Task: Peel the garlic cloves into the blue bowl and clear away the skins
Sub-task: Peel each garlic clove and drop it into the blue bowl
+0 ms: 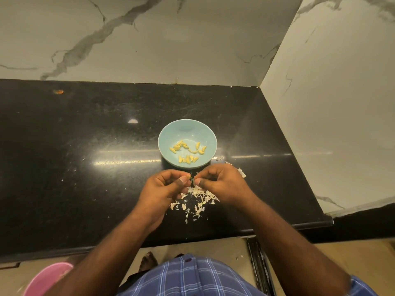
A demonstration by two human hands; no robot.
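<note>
A polished black stone countertop (85,146) runs into a corner of marble-patterned walls. On it stands a blue bowl (166,133). Just in front of the bowl lies a loose heap of pale garlic skins (196,201), with a few scraps (241,172) beside the bowl's right.

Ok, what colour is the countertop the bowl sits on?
Black, glossy and faintly speckled; the countertop shows best in the head view, the only one, around the blue bowl.
</note>
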